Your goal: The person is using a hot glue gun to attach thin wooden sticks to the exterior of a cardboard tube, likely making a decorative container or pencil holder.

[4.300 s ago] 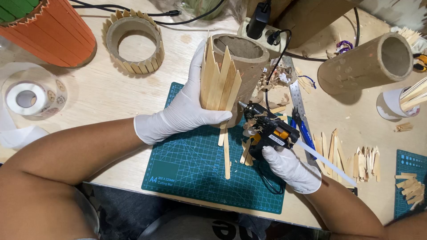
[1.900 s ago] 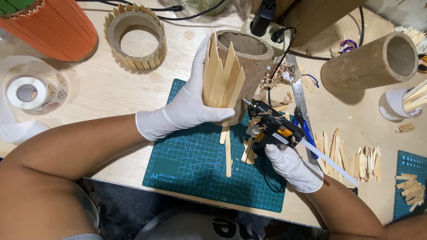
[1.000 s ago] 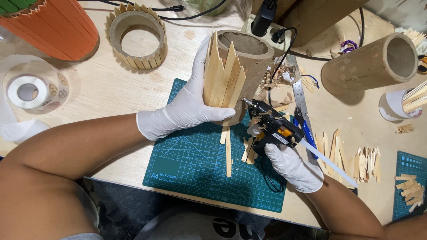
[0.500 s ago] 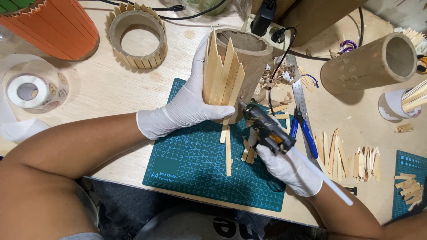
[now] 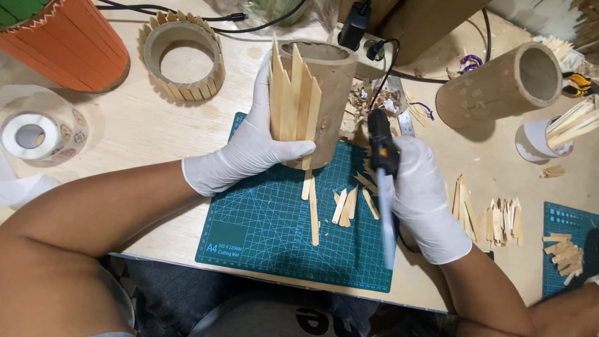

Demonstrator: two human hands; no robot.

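Left hand (image 5: 249, 150) wraps round the cardboard tube (image 5: 324, 93), thumb pinning wooden sticks (image 5: 292, 100); right hand (image 5: 424, 193) fist-grips the glue gun (image 5: 382, 146).

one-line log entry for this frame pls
left hand: holds cardboard tube with wooden sticks | right hand: grips glue gun beside tube | below: green cutting mat

a pale wooden table (image 5: 137, 131) carries a green cutting mat (image 5: 274, 231), a tape roll (image 5: 37, 134), cardboard tubes (image 5: 499, 87) and scattered wooden sticks (image 5: 499, 218).
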